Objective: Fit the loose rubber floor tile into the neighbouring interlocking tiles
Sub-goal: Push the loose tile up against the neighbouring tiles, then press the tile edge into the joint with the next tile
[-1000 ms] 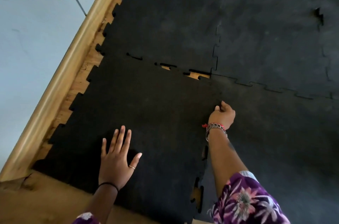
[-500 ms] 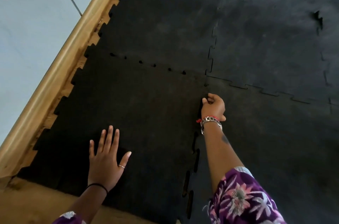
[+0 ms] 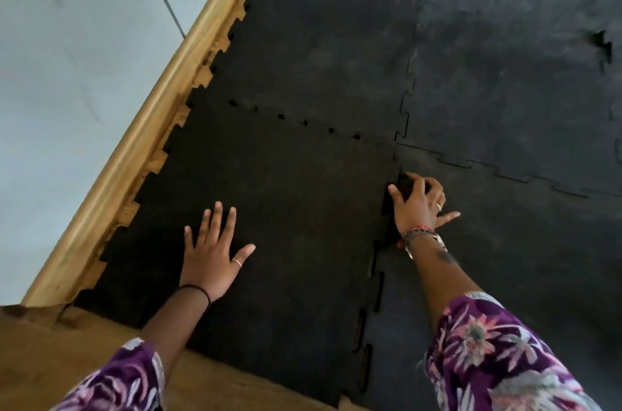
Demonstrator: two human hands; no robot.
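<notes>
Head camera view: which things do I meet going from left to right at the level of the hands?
Pale grey wall → light wooden skirting board → flat left hand → right hand at the seam → laid dark rubber tile.

A pale blue-grey wall (image 3: 84, 57) fills the upper left, crossed by one thin dark line that runs down to a rounded, varnished wooden skirting board (image 3: 134, 148) set slantwise through the view. Bare wooden floor (image 3: 84, 353) shows light brown along the foot of the skirting and across the near left corner. Soft daylight falls evenly from the right, leaving the wall bright and the wood warm.
</notes>
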